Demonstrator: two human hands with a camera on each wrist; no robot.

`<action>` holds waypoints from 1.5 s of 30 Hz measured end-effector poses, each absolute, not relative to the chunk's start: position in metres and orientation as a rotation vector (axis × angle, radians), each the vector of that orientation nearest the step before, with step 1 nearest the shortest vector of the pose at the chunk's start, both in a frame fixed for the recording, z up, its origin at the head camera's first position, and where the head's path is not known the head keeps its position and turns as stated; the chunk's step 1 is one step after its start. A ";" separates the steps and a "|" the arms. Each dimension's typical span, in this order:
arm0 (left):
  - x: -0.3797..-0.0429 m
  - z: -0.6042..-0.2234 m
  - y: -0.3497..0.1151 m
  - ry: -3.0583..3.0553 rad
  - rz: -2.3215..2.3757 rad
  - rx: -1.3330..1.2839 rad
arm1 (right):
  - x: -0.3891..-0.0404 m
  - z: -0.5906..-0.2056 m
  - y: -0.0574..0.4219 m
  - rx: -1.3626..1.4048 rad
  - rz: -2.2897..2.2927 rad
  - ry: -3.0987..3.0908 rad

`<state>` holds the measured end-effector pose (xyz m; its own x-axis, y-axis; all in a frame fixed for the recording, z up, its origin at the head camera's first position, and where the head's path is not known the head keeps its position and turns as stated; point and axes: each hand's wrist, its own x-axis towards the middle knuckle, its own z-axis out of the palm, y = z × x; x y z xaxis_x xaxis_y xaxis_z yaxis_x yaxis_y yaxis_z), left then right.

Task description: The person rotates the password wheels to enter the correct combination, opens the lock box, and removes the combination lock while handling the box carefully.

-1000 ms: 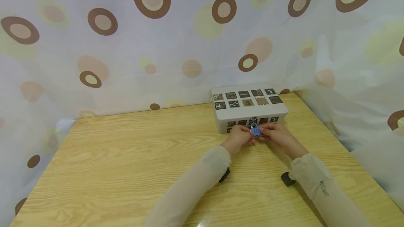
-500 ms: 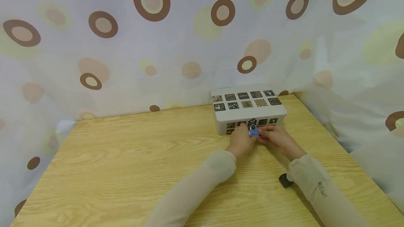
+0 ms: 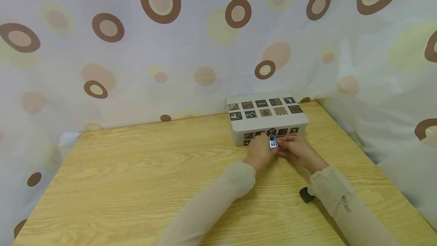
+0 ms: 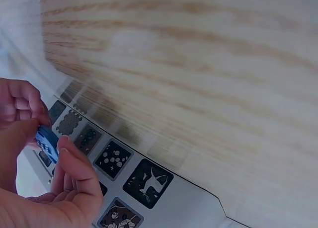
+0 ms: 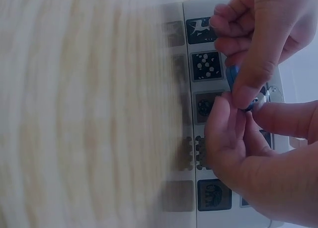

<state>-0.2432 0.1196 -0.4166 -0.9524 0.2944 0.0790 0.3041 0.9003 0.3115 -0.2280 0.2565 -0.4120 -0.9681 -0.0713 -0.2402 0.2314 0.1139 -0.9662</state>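
A small blue combination padlock [image 3: 274,144] hangs with its shackle at the metal clasp [image 3: 271,131] on the front of a white box [image 3: 239,125]. From the left, my left hand [image 3: 260,151] grips the padlock's body, thumb and finger on it in the left wrist view, where the padlock [image 4: 47,142] shows edge-on. My right hand [image 3: 302,153] pinches it from the other side with thumb and fingertips. In the right wrist view the left thumb covers much of the padlock [image 5: 231,77], and the right hand [image 5: 263,173] sits below it.
The box, with dark square pictures on lid and front, stands at the back right of the wooden table [image 3: 146,170]. A patterned curtain [image 3: 191,41] rises right behind it and along the right side. A black strap piece [image 3: 306,194] shows by the right sleeve.
My left hand has turned and moved in closer, its back now facing up beside the padlock. The padlock has swung slightly left and hangs straighter. The right hand keeps its hold.
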 end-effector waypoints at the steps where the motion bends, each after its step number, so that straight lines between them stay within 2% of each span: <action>1: -0.244 -0.417 0.120 -3.032 -0.503 -0.484 | -0.228 -0.412 0.256 0.167 -1.950 2.159; 45: -0.243 -0.411 0.117 -2.988 -0.319 -0.543 | -0.234 -0.418 0.251 0.209 -1.927 2.180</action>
